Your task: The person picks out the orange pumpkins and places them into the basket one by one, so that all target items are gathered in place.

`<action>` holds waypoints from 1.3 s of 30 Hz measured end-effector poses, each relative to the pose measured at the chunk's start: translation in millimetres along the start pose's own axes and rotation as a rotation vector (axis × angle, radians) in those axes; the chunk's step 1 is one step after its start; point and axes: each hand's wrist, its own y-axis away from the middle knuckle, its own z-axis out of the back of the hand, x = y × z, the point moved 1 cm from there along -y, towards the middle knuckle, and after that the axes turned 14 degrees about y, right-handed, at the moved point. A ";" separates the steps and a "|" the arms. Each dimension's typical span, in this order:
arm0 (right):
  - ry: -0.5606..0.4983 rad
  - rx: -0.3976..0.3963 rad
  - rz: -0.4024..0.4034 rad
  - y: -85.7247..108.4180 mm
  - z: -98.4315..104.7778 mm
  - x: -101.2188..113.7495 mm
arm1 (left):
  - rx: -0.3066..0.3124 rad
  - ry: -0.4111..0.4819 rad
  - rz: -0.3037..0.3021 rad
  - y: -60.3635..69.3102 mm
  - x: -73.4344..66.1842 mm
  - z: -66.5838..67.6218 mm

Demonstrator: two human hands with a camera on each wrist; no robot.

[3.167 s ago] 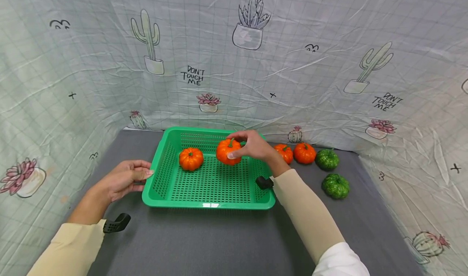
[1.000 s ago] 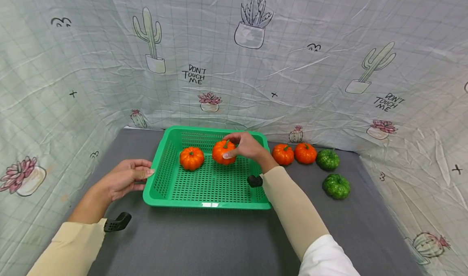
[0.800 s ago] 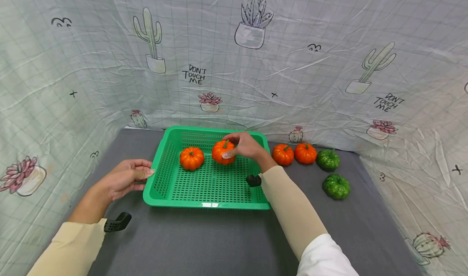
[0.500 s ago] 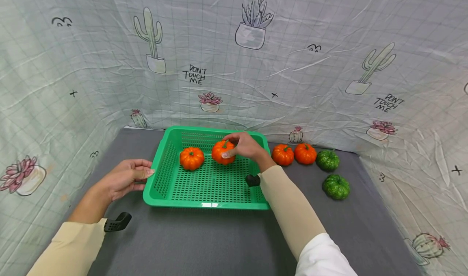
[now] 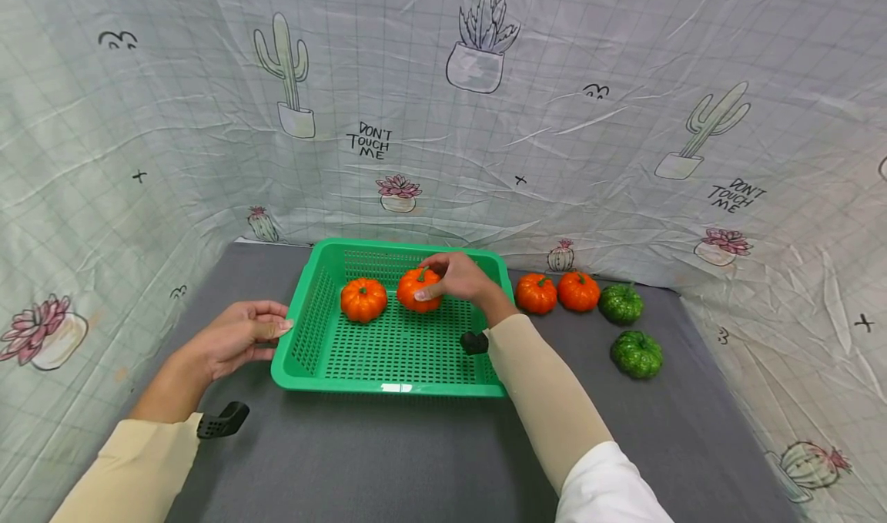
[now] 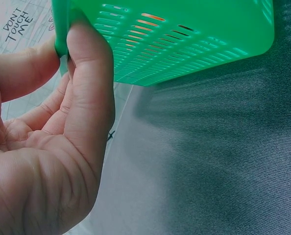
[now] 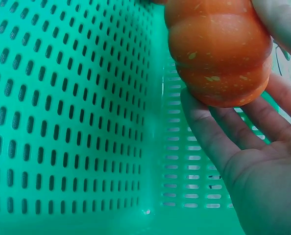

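Observation:
A green perforated plastic basket (image 5: 416,389) stands on the grey table. My left hand (image 5: 239,340) pinches its left rim between thumb and fingers; the left wrist view shows the thumb and forefinger on the rim (image 6: 61,29). Inside the basket, my right hand (image 5: 463,278) grips a small orange pumpkin (image 5: 413,289), thumb on the near side and fingers behind. In the right wrist view the pumpkin (image 7: 219,49) sits between thumb and fingers; whether it touches the basket floor I cannot tell. Another orange pumpkin (image 5: 363,300) lies in the basket just to its left.
Right of the basket two orange pumpkins (image 5: 536,293) (image 5: 578,290) and two green pumpkins (image 5: 620,303) (image 5: 637,354) rest on the table (image 5: 388,461). A cloth printed with cacti (image 5: 416,145) hangs at the back and both sides.
The right hand has moved slightly left with its orange pumpkin, bringing it closer to the other one in the basket. My left hand stays on the rim.

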 end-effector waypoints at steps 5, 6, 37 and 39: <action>-0.010 0.000 -0.019 -0.4 -2.2 -0.2 | -0.001 -0.002 -0.001 -0.5 0.2 -0.4; -0.012 -0.001 -0.023 -0.6 -2.6 -0.5 | -0.002 -0.002 0.000 -0.6 0.1 -0.5; -0.020 -0.018 -0.089 -4.7 -19.2 -3.7 | 0.002 -0.004 -0.003 -1.7 1.2 1.0; -0.019 -0.013 -0.092 -4.3 -20.1 -3.2 | -0.003 -0.004 -0.001 -1.4 1.3 0.9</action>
